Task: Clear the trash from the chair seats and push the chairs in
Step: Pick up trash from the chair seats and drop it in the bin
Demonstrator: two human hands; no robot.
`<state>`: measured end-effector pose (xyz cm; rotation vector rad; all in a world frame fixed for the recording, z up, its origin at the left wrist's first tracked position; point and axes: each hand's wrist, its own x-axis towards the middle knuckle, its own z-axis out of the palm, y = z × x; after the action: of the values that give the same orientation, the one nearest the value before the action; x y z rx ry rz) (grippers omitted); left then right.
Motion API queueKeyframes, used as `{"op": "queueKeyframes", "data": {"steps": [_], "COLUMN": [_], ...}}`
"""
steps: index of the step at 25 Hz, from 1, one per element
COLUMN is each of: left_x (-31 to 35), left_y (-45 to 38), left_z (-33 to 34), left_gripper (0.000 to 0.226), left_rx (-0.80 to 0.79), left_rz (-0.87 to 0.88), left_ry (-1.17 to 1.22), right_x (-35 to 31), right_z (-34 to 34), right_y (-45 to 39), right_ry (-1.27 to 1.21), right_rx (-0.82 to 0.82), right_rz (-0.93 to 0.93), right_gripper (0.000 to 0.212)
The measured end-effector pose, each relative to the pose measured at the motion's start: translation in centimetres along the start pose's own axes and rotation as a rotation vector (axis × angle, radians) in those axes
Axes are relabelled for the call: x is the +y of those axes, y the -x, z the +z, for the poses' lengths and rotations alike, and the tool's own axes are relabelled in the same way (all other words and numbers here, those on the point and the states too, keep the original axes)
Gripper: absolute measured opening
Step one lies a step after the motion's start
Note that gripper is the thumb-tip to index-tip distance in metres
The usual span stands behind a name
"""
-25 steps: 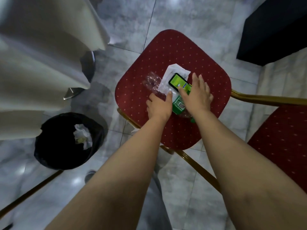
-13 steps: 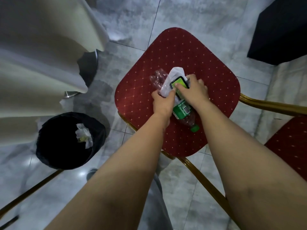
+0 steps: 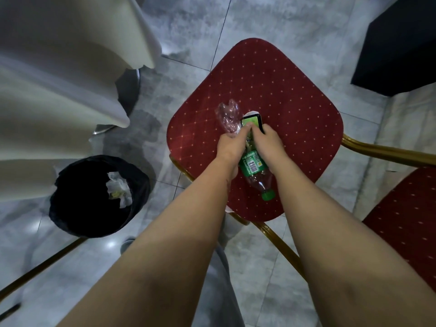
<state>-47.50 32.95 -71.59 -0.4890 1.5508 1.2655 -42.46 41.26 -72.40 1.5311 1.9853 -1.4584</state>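
Down on the red chair seat (image 3: pixel 271 90), both hands meet over a small heap of trash. The left hand (image 3: pixel 230 147) has its fingers curled round the crumpled clear plastic bottle (image 3: pixel 253 165), its thumb reaching up onto a green-and-black packet (image 3: pixel 252 121). The right hand (image 3: pixel 267 143), touching the left, closes its fingers on that same packet and on the white paper (image 3: pixel 253 113) peeking out just beyond it. The bottle's green label shows between the two wrists, and its green cap (image 3: pixel 268 195) points back toward the person, lying on the seat below the hands. Its clear, crushed base sticks out beyond the left hand's knuckles. Well off to the left of the left forearm stands a black-lined bin (image 3: pixel 70 208) holding crumpled white paper, on the grey tiled floor (image 3: pixel 188 31). Beyond the right forearm, a second red seat (image 3: pixel 405 223) shows at the edge.
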Motion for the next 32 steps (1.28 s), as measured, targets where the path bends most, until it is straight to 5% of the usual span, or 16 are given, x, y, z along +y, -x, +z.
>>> {"op": "queueKeyframes", "data": {"steps": [10,19,25,32], "left_x": [-0.2,-4.7,-11.4,-14.5], "left_y": [3.6,9.7,11.3,12.2], "left_z": [-5.9,-21.5,-33.5,-43.8], "left_gripper": [0.033,0.026,0.072,0.082], "left_rx": [0.02,0.099,0.205,0.337], "left_rz": [0.099,0.114,0.031,-0.021], "left_ry": [-0.007,0.016,0.002,0.003], "right_x": [-1.8,-2.9,-1.6,-1.4], "right_z": [4.4,17.8,29.2,39.5], "right_y": [5.1,14.7,22.0,26.0], "right_ry": [-0.098,-0.037,0.018,0.031], "right_rx": [0.0,-0.108,-0.232,-0.294], "right_rz": [-0.006,-0.031,0.047,0.087], "right_gripper": [0.026,0.033,0.047,0.054]}}
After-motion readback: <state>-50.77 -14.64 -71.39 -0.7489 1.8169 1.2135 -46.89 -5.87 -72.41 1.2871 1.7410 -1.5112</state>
